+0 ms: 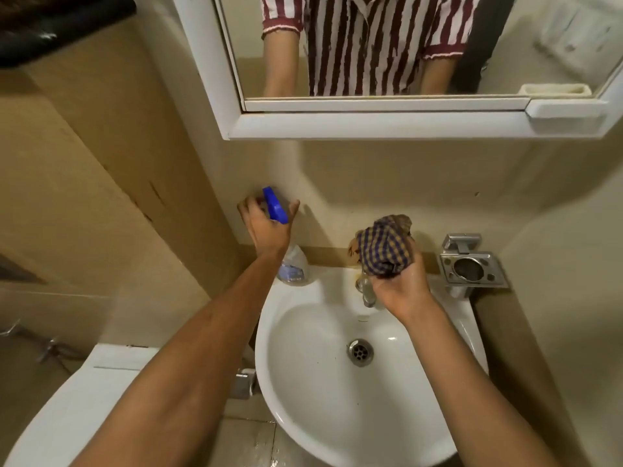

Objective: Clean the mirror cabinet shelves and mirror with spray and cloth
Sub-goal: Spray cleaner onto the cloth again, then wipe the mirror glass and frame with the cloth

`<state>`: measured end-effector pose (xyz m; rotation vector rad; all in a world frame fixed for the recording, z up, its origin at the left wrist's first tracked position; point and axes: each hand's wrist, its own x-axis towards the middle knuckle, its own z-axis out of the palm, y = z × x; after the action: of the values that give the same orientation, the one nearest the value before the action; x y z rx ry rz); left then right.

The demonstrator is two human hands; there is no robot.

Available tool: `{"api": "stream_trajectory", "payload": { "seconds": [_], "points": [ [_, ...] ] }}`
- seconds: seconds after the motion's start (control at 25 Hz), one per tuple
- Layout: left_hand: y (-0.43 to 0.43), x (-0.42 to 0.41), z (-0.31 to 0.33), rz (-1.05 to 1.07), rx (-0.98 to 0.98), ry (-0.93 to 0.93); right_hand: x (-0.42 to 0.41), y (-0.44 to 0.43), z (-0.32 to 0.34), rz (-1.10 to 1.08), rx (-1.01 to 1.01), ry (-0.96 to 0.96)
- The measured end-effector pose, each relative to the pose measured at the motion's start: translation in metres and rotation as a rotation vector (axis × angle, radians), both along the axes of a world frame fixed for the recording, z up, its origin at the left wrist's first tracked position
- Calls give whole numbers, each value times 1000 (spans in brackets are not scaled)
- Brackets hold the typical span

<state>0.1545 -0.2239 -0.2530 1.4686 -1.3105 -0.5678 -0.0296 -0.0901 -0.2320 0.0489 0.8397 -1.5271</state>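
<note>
I am looking down at the mirror cabinet [387, 124], which is hanging shut on the wall above everything else, its mirror [387, 45] showing a striped shirt and two forearms, so the shelves behind the door are hidden from me. Below it the white sink [303, 382] is filling the middle of the view, with a steel holder [472, 267] fixed to the wall at its right. The spray bottle [292, 264] is standing on the sink's back left corner against the wall, and my left hand [268, 227] is reaching over its blue trigger head [274, 205] — fingers spread and curling round the neck, not yet closed tight as far as I can judge. It is looking light and clear-walled, probably slick where wet, so I am judging the narrow neck under the trigger the surest place to grip. My right hand [399, 281] is closing palm-up around a bunched checked cloth [384, 247], holding it over the tap [367, 291]. The cloth is soft and limp, possibly damp, and it should mould to the glass — bunching it in the fist is suiting it well.
</note>
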Motion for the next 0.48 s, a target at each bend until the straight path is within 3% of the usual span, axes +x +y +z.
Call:
{"api": "stream_trajectory", "payload": {
  "seconds": [0.2, 0.32, 0.48],
  "points": [
    [13, 5, 10, -69, 169, -121, 21, 17, 15, -34, -21, -88],
    [32, 11, 22, -86, 296, -218, 35, 32, 31, -21, -47, -18],
    [72, 23, 39, -75, 154, -325, 57, 65, 56, 8, -166, 30]
  ]
}}
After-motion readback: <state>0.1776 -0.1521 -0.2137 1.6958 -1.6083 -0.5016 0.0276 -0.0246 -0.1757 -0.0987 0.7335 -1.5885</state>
